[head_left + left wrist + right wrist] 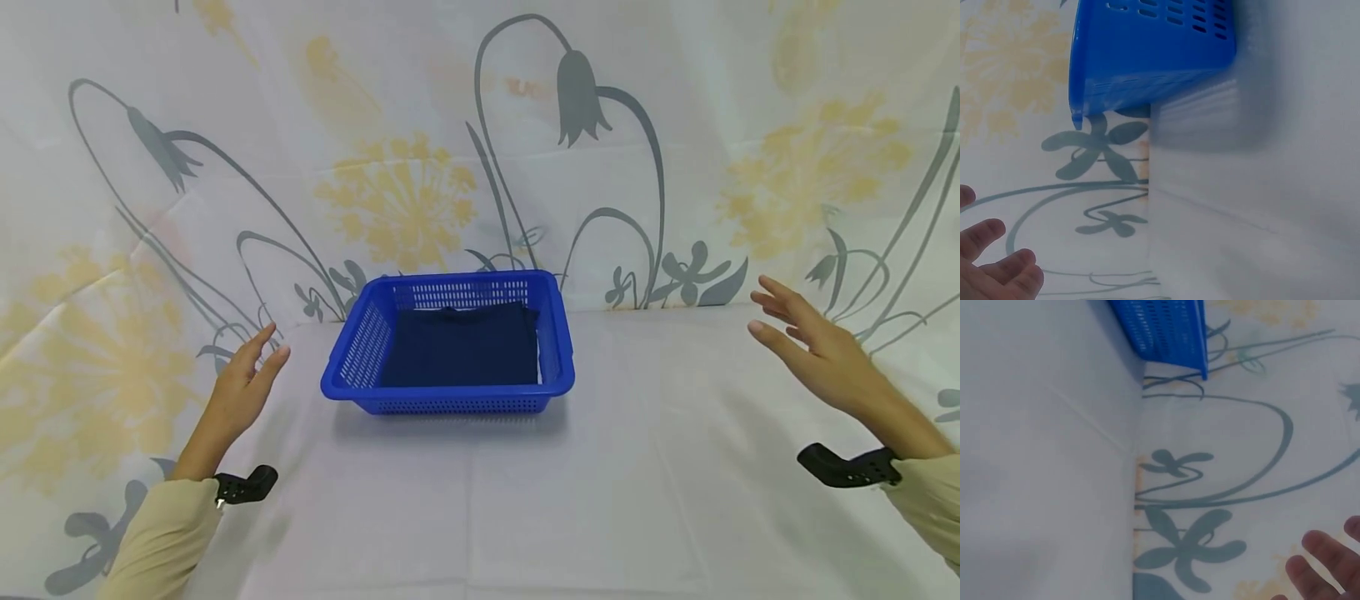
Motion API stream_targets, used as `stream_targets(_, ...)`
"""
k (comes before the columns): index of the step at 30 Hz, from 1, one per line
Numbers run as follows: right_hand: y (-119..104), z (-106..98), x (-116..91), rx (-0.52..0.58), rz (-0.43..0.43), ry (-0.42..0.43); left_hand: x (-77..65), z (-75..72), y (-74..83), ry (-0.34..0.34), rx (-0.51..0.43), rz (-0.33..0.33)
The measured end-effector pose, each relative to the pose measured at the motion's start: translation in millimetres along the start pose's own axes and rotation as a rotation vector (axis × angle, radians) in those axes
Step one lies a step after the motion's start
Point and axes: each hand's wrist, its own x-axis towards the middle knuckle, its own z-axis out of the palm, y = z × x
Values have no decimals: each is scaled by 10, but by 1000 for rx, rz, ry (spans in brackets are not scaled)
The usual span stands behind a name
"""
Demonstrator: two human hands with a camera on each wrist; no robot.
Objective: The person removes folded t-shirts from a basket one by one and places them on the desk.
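Note:
A blue plastic basket (450, 402) with perforated walls stands on the white-covered table, near its back edge. Inside it lies a dark navy folded cloth (461, 346), flat over the basket's floor. My left hand (238, 387) is raised to the left of the basket, apart from it, with relaxed fingers and nothing in them. Well off to the basket's right, my right hand (821, 354) is also in the air, its fingers loosely extended and holding nothing. Both wrist views show part of the basket's side (1154, 56) and a few fingertips (1329, 562).
A white cloth (600, 500) covers the table. Behind and to the left hangs a curtain (420, 100) printed with grey flowers and yellow blooms, meeting the table just behind the basket. Each wrist carries a black strap with a camera mount (247, 485).

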Motion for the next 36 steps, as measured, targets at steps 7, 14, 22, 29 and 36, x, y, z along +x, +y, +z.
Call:
stream_targets(7,-113,77,72,52,-47,47,14,1,59,9,-101,-29)
stream_targets(14,-242,100,116,95,-7,74,56,10,163,26,-219,-54)
stream_targets(22,-408,168,181,226,-9,67,110,21,257,33,-361,-84)
stream_targets(29,-548,230,281,328,1,29,135,67,326,67,-444,-116)
stream_targets(36,-727,292,367,449,-71,-5,193,98,407,49,-481,-118)
